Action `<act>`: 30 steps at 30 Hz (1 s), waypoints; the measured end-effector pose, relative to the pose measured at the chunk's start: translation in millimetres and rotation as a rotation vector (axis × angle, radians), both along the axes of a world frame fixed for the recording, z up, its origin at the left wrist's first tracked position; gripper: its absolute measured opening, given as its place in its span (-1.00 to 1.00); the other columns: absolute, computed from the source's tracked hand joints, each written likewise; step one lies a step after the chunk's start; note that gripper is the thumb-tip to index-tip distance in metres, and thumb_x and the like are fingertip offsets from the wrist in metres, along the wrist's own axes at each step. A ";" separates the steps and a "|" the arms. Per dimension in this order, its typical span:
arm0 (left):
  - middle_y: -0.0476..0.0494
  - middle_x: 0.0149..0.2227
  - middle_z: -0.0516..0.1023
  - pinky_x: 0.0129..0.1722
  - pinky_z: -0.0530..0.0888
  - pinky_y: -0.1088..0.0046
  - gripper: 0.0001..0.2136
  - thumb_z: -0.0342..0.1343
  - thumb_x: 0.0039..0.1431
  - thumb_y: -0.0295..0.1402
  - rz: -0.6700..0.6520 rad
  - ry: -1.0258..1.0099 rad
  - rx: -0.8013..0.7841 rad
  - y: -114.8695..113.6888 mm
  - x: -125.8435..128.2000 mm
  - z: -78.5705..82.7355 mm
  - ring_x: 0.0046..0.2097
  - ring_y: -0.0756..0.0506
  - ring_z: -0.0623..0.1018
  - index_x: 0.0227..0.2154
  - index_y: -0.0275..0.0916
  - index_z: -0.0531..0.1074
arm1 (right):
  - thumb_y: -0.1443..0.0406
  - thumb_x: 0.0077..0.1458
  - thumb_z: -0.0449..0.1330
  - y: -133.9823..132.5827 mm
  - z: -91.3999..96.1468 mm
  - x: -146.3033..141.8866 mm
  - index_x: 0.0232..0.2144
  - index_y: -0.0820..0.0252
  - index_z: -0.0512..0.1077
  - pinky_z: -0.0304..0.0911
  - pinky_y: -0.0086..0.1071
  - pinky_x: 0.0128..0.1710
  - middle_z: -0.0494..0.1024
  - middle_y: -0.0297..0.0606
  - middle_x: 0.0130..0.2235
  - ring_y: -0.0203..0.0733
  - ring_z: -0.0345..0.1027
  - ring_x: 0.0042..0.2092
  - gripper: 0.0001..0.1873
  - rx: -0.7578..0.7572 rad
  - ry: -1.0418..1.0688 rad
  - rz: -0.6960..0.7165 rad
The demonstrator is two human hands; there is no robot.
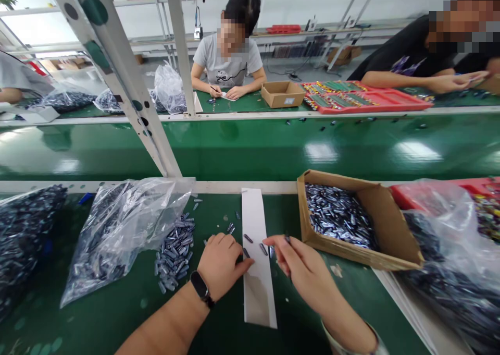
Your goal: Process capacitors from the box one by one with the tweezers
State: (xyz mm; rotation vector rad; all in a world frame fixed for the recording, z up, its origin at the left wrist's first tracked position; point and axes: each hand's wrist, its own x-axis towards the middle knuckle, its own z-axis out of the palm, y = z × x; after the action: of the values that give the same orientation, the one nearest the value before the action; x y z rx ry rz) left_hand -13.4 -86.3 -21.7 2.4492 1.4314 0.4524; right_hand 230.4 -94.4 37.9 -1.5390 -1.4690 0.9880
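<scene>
From my remote seat I had the green worktop (297, 318) spread across the near part of the view, with a slack clear bag (128, 230) of dark pieces at left, its film probably slippery and best gathered by the fold. At right stood an open cardboard box (390, 219), loaded with shiny pieces and, I judged, stiff enough to take by its walls. Between them a white strip (253, 209) ran from near to far; it looked thin and light, something to steady by an edge, since a careless push could have skated it. The left hand (222, 258) lay at the strip's left side, thumb reaching onto it and fingers bent; their tips were hidden, so I couldn't tell whether they pinched anything. The right hand (302, 266) hung at the other side, forefinger reaching toward the strip, other fingers curled; something dark showed by the thumb, but I couldn't tell what it was or how firmly it was held. A loose pile (175, 251) sat beside the bag. Smallest were the slim dark pieces (263, 249) on the strip: likely light, hard and slick, apt to roll, and best pinched across the middle.
</scene>
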 end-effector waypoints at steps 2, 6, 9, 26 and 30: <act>-0.13 -0.14 0.74 0.01 0.65 0.15 -0.76 0.67 0.56 -0.15 0.011 0.027 -0.010 -1.4 4.4 -0.1 -0.02 -0.29 0.73 -0.17 -0.12 0.79 | -0.59 0.58 0.13 -4.4 2.9 4.4 -0.28 -0.01 0.84 0.67 -0.18 -0.29 0.72 -0.17 -0.39 0.05 0.67 -0.34 -0.03 0.041 0.095 -0.069; -0.12 -0.11 0.75 0.02 0.68 0.16 -0.90 0.61 0.57 -0.28 -0.002 0.000 -0.027 -2.1 6.5 -2.8 -0.04 -0.26 0.73 -0.09 -0.11 0.83 | -0.70 0.42 0.19 -6.2 -5.4 8.6 -0.29 -0.02 0.84 0.73 -0.16 -0.27 0.81 -0.09 -0.26 0.06 0.73 -0.28 0.02 0.078 0.154 -0.165; -0.11 -0.11 0.76 0.04 0.70 0.16 -0.94 0.51 0.61 -0.41 -0.031 -0.043 -0.023 -1.8 2.7 -5.5 -0.06 -0.24 0.73 -0.04 -0.09 0.86 | -0.74 0.31 0.28 -4.7 -19.2 15.0 -0.27 -0.01 0.82 0.74 -0.14 -0.34 0.80 -0.11 -0.25 0.01 0.69 -0.39 0.01 -0.029 0.248 -0.143; -0.13 -0.12 0.80 -0.01 0.78 0.21 -0.83 0.47 0.55 -0.53 -0.066 -0.107 0.072 -1.4 -7.8 4.0 -0.09 -0.20 0.79 -0.06 -0.10 0.88 | -0.69 -0.03 0.63 -0.5 -53.2 29.1 -0.24 -0.03 0.69 0.81 -0.06 -0.01 0.79 -0.19 -0.20 0.06 0.79 -0.17 -0.04 -0.276 0.382 -0.008; -0.11 -0.14 0.81 -0.03 0.77 0.23 -0.84 0.45 0.55 -0.51 -0.091 -0.136 0.059 -2.5 -7.2 3.1 -0.11 -0.19 0.78 -0.11 -0.09 0.87 | -0.70 -0.02 0.61 -1.6 -58.8 25.9 -0.25 -0.05 0.65 0.79 -0.07 -0.07 0.77 -0.22 -0.23 0.05 0.78 -0.22 -0.04 -0.286 0.385 -0.014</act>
State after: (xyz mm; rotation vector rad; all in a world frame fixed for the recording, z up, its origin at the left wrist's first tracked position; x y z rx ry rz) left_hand -20.6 -88.9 -18.6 2.4646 1.2643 0.6365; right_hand 256.3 -96.0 -20.8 -1.4456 -1.0798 1.4440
